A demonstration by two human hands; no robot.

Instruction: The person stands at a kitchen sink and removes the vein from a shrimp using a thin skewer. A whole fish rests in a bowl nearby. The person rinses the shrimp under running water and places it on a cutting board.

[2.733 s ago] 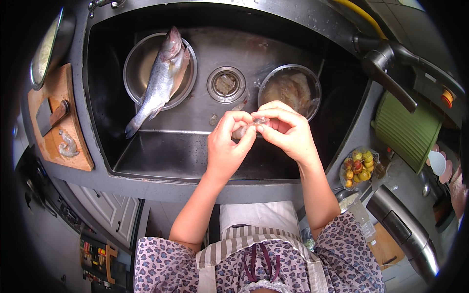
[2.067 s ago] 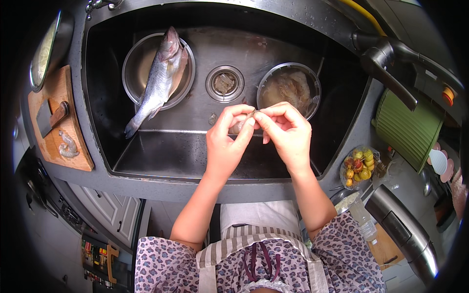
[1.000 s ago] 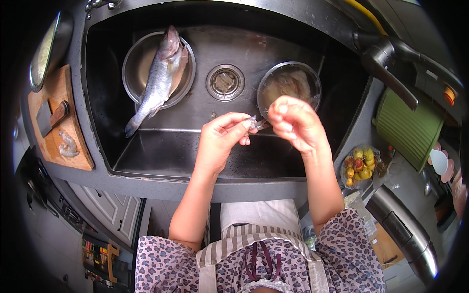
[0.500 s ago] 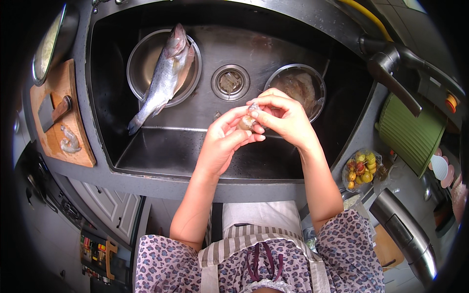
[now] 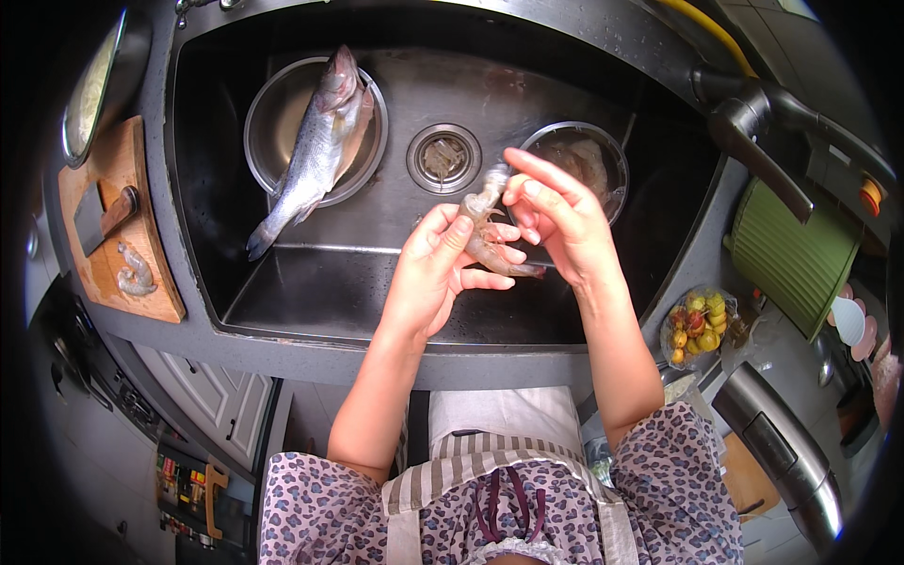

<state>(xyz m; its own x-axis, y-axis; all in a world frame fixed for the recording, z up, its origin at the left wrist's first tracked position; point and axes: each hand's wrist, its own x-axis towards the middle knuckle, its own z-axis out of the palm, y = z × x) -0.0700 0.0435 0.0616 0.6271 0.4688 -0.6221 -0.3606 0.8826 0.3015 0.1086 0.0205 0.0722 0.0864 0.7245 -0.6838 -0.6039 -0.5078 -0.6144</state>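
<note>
My left hand [image 5: 431,273] pinches a shrimp [image 5: 479,213] over the sink [image 5: 330,297]; my right hand [image 5: 571,221] curls loosely at its upper end, whether gripping I cannot tell.

The person's pale pinkish top [image 5: 452,532] has dark leopard spots and wide sleeves [image 5: 311,504]. Over it is an apron [image 5: 428,482] (brown-gray and white stripes!). A purple string [image 5: 538,507] hangs in front.

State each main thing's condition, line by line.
Left hand: holding a shrimp
Right hand: partly curled near the shrimp's far end, contact unclear
Fish: head on, lying across the left bowl
Right bowl: partly hidden, holding pale pieces
Drain: holding scraps
Cleaver: flat on the cutting board beside a curled shrimp
Fruit: bagged in clear plastic
</note>
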